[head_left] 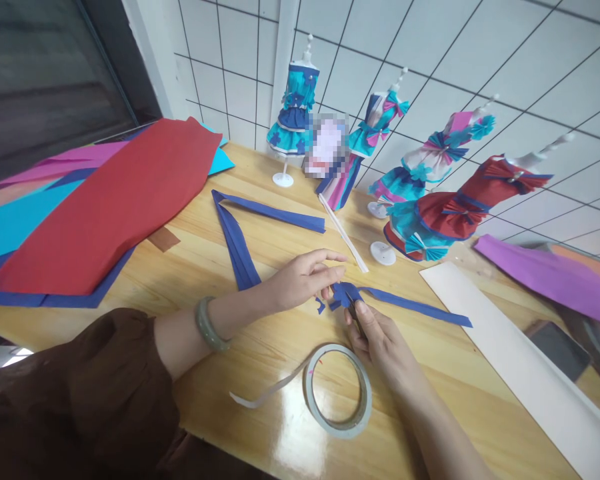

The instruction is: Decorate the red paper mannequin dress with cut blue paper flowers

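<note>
My right hand point(373, 330) is closed around a small dark cutting tool that looks like scissors, its tip at a blue paper piece point(341, 293). My left hand point(313, 277) reaches over from the left, its fingertips at the same blue piece; whether they pinch it is partly hidden. A blue strip point(415, 305) runs out to the right. Small blue scraps point(321, 306) lie below my left fingers. Nearer to me lies a roll of tape point(307, 393) with a loose end trailing left. A folded blue strip point(237, 250) rests beyond my left wrist.
Red paper point(115, 207) tops coloured sheets at the left. Dressed mini mannequins point(295, 107) stand along the tiled wall, with a blurred upright object among them. A white strip point(345, 233), pale sheet point(520, 367), purple paper point(550, 277) and dark phone-like object point(557, 349) lie rightward.
</note>
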`<act>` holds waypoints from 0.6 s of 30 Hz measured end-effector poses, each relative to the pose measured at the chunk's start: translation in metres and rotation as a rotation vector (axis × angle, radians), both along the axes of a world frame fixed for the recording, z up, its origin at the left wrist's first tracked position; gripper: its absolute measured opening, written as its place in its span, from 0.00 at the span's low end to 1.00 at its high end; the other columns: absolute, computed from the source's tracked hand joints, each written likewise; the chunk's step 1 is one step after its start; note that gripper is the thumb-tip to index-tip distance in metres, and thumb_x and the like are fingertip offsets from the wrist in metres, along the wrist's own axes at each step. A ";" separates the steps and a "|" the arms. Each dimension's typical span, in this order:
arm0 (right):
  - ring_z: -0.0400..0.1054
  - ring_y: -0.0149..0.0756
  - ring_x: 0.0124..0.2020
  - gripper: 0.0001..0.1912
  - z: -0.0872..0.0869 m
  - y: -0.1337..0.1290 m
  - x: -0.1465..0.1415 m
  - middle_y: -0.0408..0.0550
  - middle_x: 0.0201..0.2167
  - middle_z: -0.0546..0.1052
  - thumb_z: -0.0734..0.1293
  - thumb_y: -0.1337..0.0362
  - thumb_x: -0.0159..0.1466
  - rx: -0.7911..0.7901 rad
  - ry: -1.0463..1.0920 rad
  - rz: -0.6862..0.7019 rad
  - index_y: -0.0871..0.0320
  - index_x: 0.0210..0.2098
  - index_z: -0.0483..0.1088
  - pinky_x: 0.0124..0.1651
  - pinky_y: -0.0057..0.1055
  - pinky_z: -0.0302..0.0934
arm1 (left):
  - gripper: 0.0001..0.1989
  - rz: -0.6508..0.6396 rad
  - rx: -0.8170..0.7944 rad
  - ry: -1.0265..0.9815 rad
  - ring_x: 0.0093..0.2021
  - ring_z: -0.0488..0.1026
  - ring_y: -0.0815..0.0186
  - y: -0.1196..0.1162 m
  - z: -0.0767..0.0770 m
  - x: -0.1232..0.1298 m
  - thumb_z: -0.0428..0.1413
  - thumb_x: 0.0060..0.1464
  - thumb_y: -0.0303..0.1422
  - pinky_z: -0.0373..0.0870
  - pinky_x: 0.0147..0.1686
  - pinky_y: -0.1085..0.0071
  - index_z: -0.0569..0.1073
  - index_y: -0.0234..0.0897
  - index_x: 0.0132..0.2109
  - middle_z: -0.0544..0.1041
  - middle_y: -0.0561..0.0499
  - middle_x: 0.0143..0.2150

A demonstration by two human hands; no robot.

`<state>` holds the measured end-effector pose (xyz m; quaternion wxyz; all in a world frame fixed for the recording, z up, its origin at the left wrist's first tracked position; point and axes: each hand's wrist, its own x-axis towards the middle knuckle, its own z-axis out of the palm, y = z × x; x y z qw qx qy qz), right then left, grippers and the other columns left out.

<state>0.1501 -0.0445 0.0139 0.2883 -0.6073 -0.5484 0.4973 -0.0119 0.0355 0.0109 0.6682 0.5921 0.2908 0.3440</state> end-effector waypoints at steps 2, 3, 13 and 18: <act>0.46 0.27 0.16 0.22 -0.001 0.000 0.000 0.35 0.14 0.52 0.51 0.46 0.63 -0.001 0.005 0.002 0.57 0.27 0.58 0.20 0.26 0.43 | 0.23 -0.021 -0.010 -0.001 0.26 0.66 0.73 -0.001 0.001 0.000 0.52 0.52 0.41 0.63 0.28 0.75 0.64 0.33 0.51 0.70 0.53 0.27; 0.46 0.27 0.16 0.22 -0.001 0.000 0.000 0.35 0.14 0.52 0.51 0.46 0.63 -0.001 0.006 0.003 0.57 0.27 0.58 0.20 0.26 0.43 | 0.23 -0.033 -0.003 0.002 0.26 0.66 0.73 -0.001 0.001 0.000 0.54 0.51 0.40 0.63 0.28 0.75 0.64 0.32 0.52 0.70 0.53 0.27; 0.46 0.27 0.16 0.22 0.000 0.000 0.001 0.35 0.14 0.52 0.51 0.45 0.63 0.001 -0.001 -0.006 0.57 0.27 0.58 0.20 0.27 0.44 | 0.25 -0.058 0.049 0.020 0.28 0.68 0.73 0.001 -0.011 0.001 0.58 0.46 0.31 0.65 0.30 0.74 0.62 0.33 0.52 0.72 0.52 0.30; 0.47 0.27 0.16 0.22 0.000 0.001 0.001 0.36 0.14 0.53 0.51 0.45 0.63 0.016 -0.011 -0.044 0.57 0.26 0.58 0.20 0.27 0.44 | 0.18 -0.052 -0.062 0.056 0.28 0.68 0.73 0.002 -0.014 0.005 0.62 0.41 0.31 0.65 0.30 0.73 0.68 0.30 0.40 0.71 0.52 0.29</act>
